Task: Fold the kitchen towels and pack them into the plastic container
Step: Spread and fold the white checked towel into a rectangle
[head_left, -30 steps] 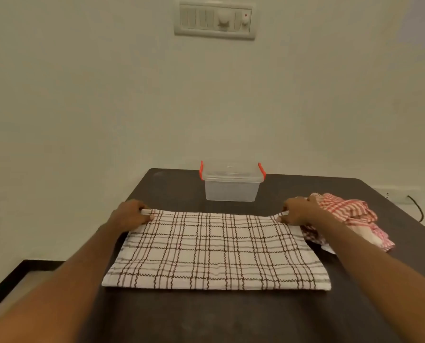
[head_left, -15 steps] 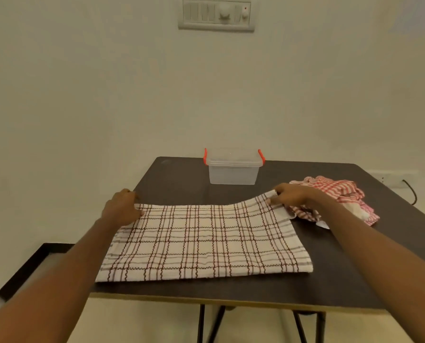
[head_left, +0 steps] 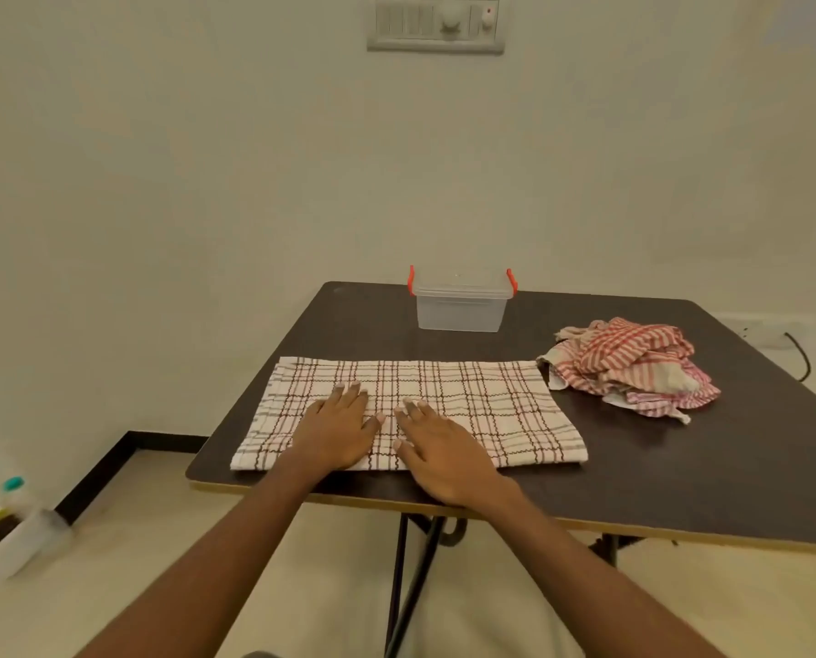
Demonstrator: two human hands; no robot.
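A white kitchen towel [head_left: 482, 401] with brown checks lies flat as a wide rectangle near the front edge of the dark table [head_left: 681, 467]. My left hand [head_left: 335, 429] and my right hand [head_left: 439, 453] press flat on its near middle, fingers straight, side by side. A crumpled pile of red-and-white striped towels [head_left: 634, 368] sits to the right of it. The clear plastic container [head_left: 460, 301] with orange clips and its lid on stands at the table's far edge, behind the towel.
The table's near edge runs just under my wrists, with black metal legs [head_left: 411, 577] below. A white holder with bottles [head_left: 2, 534] stands on the floor at the left. A switch panel [head_left: 437, 23] hangs on the wall.
Both hands let go of the towel's far corners and came back to its near middle, now pressing flat. The towel lies smooth. The camera view has pulled back and tilted.
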